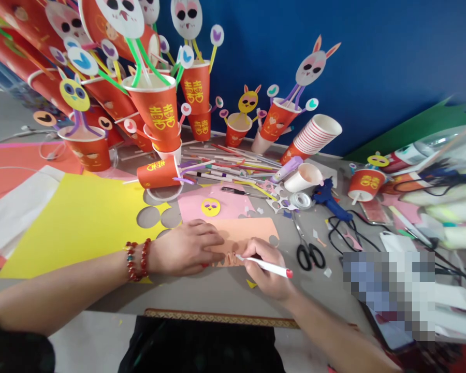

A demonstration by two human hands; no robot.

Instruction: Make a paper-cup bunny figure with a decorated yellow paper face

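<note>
My right hand (267, 267) pinches a white marker (267, 266) with a red end. Its tip touches an orange paper strip (248, 230), where small red ring-like outlines show near the lower edge. Spread flat, my left hand (188, 246) presses on the strip's left part; a beaded bracelet circles that wrist. Behind the strip lies a pink paper sheet (190, 199) bearing a yellow face disc (210, 207) and a black pen (233, 191). A large yellow sheet (81, 223) with round cut-outs is left of my hands.
Scissors (309, 254) with black handles and a blue glue gun (334, 199) lie to the right. Red paper cups (155, 106) with animal faces on straws crowd the back left. Several markers and straws (229, 158) stretch across the back. Stacked cups (316, 132) lean near the blue wall.
</note>
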